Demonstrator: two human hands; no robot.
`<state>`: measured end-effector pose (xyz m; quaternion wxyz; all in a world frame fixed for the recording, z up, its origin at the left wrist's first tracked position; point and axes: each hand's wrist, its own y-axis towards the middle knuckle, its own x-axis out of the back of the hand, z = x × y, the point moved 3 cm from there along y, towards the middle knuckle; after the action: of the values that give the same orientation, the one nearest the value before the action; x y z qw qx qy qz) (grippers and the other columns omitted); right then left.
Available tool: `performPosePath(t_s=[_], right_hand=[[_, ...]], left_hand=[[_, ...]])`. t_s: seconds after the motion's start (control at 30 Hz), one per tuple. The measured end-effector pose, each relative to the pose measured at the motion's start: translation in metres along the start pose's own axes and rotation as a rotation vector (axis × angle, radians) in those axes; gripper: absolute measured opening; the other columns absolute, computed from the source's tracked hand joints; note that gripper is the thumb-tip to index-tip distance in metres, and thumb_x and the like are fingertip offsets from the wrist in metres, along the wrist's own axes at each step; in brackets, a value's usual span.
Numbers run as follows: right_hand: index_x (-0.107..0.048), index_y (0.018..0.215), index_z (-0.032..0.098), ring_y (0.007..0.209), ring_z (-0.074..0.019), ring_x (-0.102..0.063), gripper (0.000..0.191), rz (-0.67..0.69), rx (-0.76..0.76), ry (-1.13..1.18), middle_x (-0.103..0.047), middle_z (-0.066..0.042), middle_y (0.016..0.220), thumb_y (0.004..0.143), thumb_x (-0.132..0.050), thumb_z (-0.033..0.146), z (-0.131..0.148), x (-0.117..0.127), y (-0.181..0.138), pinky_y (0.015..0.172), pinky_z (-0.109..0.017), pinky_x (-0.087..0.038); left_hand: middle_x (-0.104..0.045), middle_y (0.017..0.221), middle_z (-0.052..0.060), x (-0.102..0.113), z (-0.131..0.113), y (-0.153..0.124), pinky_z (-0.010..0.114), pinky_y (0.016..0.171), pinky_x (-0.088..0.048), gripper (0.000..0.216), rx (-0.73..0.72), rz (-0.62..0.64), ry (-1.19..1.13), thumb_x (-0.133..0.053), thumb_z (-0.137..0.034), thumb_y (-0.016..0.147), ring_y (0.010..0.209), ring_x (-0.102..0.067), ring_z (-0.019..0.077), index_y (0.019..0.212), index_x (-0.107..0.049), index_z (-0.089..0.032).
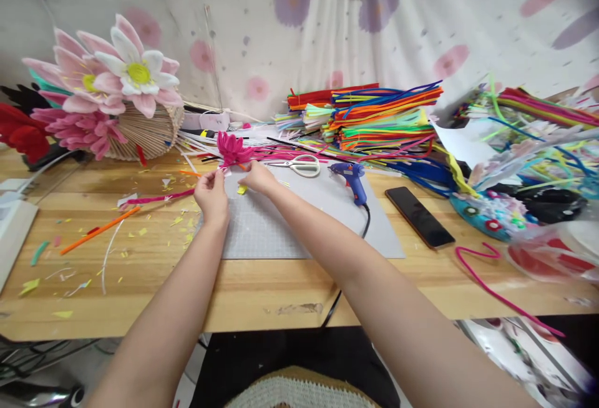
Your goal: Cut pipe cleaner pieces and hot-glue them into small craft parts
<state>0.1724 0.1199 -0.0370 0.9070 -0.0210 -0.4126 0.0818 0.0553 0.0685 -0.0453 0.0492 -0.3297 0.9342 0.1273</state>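
A magenta pipe-cleaner flower (pixel 231 149) with many looped petals stands upright just beyond my hands. My left hand (pixel 213 194) is closed in a pinch at its base. A fuzzy magenta stem (pixel 161 199) runs leftward from beside that hand, with a pale wrapped piece at its far end. My right hand (pixel 258 178) is close on the right side of the flower, its fingers curled together; what they grip is too small to make out. A short orange pipe-cleaner tip (pixel 243 167) shows by its fingertips. Below them is a yellow scrap (pixel 242 189).
White-handled scissors (pixel 305 166) and a blue glue gun (pixel 350 180) lie on the grey cutting mat (pixel 299 233). A phone (pixel 418 216) is to the right. Pipe-cleaner bundles (pixel 384 115) are stacked behind. Finished flowers (pixel 135 74) stand left, above scattered clippings and an orange pipe cleaner (pixel 100 230).
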Motion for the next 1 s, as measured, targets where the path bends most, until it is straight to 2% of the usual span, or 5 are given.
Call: performPosePath(t_s=[0.1, 0.27, 0.47, 0.8, 1.0], right_hand=[[-0.050, 0.093, 0.019, 0.094, -0.0219, -0.058, 0.039, -0.012, -0.031, 0.057, -0.061, -0.008, 0.103, 0.059, -0.069, 0.024, -0.002, -0.001, 0.006, 0.076, -0.031, -0.043], [-0.049, 0.084, 0.018, 0.067, -0.0126, -0.058, 0.031, -0.028, -0.134, 0.393, -0.059, 0.001, 0.072, 0.061, -0.069, 0.020, -0.013, 0.012, -0.001, 0.062, -0.025, -0.045], [-0.044, 0.079, 0.017, 0.054, -0.0061, -0.055, 0.022, 0.106, -0.196, 0.849, -0.055, 0.004, 0.059, 0.070, -0.062, 0.009, -0.026, 0.036, -0.027, 0.056, -0.019, -0.046], [-0.042, 0.081, 0.019, 0.039, -0.0048, -0.048, 0.023, 0.055, -0.001, 0.694, -0.052, 0.007, 0.062, 0.070, -0.061, 0.013, -0.028, 0.017, -0.024, 0.044, -0.019, -0.041], [-0.049, 0.073, 0.017, 0.054, -0.0047, -0.052, 0.016, -0.079, 0.098, 0.516, -0.051, 0.007, 0.063, 0.066, -0.062, 0.010, -0.032, 0.014, -0.012, 0.059, -0.020, -0.048]], left_hand=[[-0.058, 0.069, 0.000, 0.000, -0.001, 0.000, 0.023, 0.069, -0.044, 0.015, 0.003, 0.002, -0.002, -0.059, -0.030, 0.069, 0.070, -0.057, 0.0107, 0.073, -0.055, -0.015], [-0.059, 0.071, 0.000, -0.002, -0.004, -0.004, 0.023, 0.070, -0.044, 0.014, 0.018, 0.022, -0.004, -0.058, -0.028, 0.069, 0.071, -0.057, 0.0108, 0.072, -0.056, -0.015], [-0.057, 0.068, -0.001, -0.010, -0.004, -0.013, 0.023, 0.067, -0.043, 0.013, -0.006, 0.195, -0.003, -0.060, -0.028, 0.067, 0.064, -0.054, 0.0093, 0.072, -0.057, -0.016], [-0.056, 0.065, -0.001, -0.012, -0.001, -0.015, 0.022, 0.063, -0.041, 0.014, -0.022, 0.229, -0.021, -0.063, -0.027, 0.064, 0.059, -0.051, 0.0085, 0.071, -0.058, -0.016], [-0.057, 0.065, -0.001, -0.012, -0.002, -0.015, 0.021, 0.061, -0.041, 0.014, -0.037, 0.235, -0.040, -0.063, -0.026, 0.064, 0.059, -0.051, 0.0076, 0.070, -0.059, -0.015]])
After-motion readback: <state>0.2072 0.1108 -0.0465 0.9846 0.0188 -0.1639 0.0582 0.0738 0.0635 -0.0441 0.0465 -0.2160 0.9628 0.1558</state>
